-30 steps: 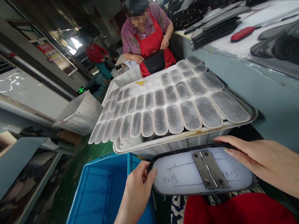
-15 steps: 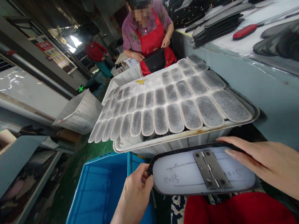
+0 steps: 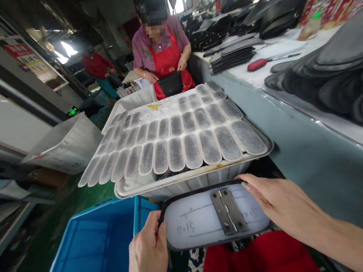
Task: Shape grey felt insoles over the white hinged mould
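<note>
I hold a white oval board [image 3: 196,223] with a black rim and a metal hinge [image 3: 229,211] across its middle, low in the view over my red apron [image 3: 258,264]. "11015" is handwritten on it. My left hand [image 3: 148,256] grips its left end, fingers curled over the rim. My right hand [image 3: 277,206] lies on its right end, fingers wrapped over the far edge. Just beyond stands a white tub [image 3: 187,182] topped with rows of grey oval pads [image 3: 182,140].
A blue crate [image 3: 93,254] sits at lower left and a white bin [image 3: 65,144] further left. A grey workbench [image 3: 302,138] with stacked black pieces [image 3: 347,74] and a red-handled tool [image 3: 259,63] runs along the right. A person in a red apron [image 3: 164,53] works beyond the tub.
The view has swung right and tilted up a little. Both hands stay on the board; the left hand has closed tighter on its end.
</note>
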Tool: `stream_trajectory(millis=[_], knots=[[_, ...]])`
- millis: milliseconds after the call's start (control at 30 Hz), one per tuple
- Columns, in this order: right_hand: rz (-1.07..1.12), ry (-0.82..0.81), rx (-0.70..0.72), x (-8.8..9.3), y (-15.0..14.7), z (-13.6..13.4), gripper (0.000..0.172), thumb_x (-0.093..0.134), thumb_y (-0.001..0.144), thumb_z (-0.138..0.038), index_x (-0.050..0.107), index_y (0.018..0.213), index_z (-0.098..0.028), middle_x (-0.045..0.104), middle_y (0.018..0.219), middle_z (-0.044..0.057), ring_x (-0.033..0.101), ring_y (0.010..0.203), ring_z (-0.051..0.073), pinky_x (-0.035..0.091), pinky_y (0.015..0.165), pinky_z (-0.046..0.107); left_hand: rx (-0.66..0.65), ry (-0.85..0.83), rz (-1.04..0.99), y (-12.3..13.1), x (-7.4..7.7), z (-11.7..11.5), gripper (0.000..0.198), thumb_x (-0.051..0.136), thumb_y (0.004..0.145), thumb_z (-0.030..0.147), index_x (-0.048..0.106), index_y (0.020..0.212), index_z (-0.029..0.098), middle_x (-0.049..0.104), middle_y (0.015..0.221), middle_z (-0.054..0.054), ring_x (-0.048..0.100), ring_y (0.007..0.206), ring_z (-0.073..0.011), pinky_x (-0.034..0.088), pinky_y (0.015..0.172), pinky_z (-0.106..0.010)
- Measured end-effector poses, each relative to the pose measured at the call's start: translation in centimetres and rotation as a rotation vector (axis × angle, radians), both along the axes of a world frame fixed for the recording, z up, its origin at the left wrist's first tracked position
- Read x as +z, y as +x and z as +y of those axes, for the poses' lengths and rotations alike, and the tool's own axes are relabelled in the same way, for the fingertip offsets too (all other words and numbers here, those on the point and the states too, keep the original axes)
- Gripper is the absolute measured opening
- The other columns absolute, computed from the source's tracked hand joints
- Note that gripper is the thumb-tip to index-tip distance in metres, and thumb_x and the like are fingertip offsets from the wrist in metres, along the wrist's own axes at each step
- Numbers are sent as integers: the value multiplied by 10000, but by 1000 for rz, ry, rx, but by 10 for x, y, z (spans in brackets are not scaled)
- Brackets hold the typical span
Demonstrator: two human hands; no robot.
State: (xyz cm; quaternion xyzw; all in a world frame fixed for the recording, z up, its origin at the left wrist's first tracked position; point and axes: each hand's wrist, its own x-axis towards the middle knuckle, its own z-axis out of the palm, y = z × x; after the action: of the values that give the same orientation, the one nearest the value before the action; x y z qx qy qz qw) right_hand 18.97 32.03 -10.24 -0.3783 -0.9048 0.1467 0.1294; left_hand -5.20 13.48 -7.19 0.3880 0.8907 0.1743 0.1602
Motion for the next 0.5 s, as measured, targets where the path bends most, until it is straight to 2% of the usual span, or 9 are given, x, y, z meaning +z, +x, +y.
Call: stream_trajectory(millis=[167,267,367,500], knots=[[-21,-67,9,7,2,-4,388,288,955,-212,617,1156,-172,743,996,114,725,832,277,555,689,409,6,63,151,6,-8,-2,231,357,936,301,580,994,295,711,866,37,680,800,-204,405,667,-263],[-1,-132,18,7,2,-3,406,266,967,-234,609,1174,-170,727,1051,140,712,898,304,540,738,446,-4,108,186,10,-11,-2,227,362,942,302,585,985,302,717,868,38,684,794,-198,406,656,-253],[51,-217,44,8,1,-1,430,238,978,-259,603,1185,-164,723,1033,154,699,920,323,515,757,462,0,104,164,10,-14,-4,227,356,946,314,579,985,309,719,841,45,683,746,-184,400,614,-239],[63,-255,56,16,1,5,425,258,981,-272,605,1187,-141,727,915,155,699,846,332,492,730,451,-28,42,126,0,-12,-5,224,348,937,338,562,991,297,706,792,40,686,721,-180,412,611,-229]])
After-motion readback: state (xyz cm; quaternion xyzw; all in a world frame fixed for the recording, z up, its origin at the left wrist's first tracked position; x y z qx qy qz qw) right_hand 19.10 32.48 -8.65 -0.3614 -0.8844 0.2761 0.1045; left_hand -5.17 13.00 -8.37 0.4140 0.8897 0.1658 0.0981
